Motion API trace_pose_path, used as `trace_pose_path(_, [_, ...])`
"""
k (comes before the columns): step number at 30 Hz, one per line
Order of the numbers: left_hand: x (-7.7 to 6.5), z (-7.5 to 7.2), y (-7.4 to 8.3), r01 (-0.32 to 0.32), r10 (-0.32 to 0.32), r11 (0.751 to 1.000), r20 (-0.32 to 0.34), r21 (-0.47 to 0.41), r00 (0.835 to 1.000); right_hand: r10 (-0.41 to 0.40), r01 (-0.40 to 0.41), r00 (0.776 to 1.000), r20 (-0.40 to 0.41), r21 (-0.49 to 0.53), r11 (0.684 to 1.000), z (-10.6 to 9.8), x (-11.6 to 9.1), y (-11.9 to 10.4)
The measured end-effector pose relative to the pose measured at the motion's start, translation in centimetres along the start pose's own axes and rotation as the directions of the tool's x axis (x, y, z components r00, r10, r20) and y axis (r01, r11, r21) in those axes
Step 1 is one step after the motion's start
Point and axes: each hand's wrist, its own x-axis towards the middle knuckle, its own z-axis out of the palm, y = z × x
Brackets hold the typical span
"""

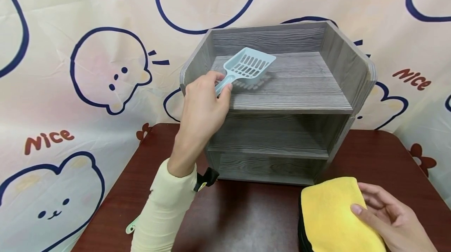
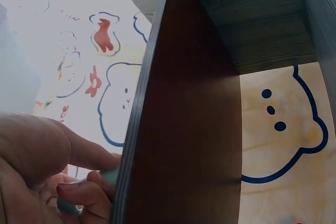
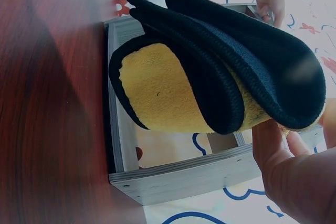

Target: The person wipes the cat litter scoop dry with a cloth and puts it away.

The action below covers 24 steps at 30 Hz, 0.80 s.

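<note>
While held (by fingers (image 1: 226, 92)), a scoop (image 1: 248, 66) overlies shelving (image 1: 299, 81).

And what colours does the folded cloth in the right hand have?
Yellow and near-black; the folded cloth shows both best in the right wrist view.

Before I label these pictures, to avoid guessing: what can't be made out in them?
Head view: what the green thing is; the sleeve covers the rest.
Head view: the near edge of the cloth, cut off by the picture's bottom.
Head view: some fingertips of the right hand, behind the cloth.
Left wrist view: the slotted end of the scoop, hidden by the shelf.
</note>
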Motion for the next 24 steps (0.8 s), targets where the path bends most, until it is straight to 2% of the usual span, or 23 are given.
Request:
trace_pose_path(13, [0.9,1.1,-0.1,0.019,-0.018,0.999,-0.035,0.044,0.999,-0.010,0.010,1.000,0.004,0.030,1.000,-0.2,0.0,0.2])
trace_pose_path(24, [-0.4,1.2,0.3,-0.045,0.048,0.998,-0.064,0.048,0.997,0.010,-0.010,1.000,-0.015,0.005,1.000,-0.2,0.0,0.3])
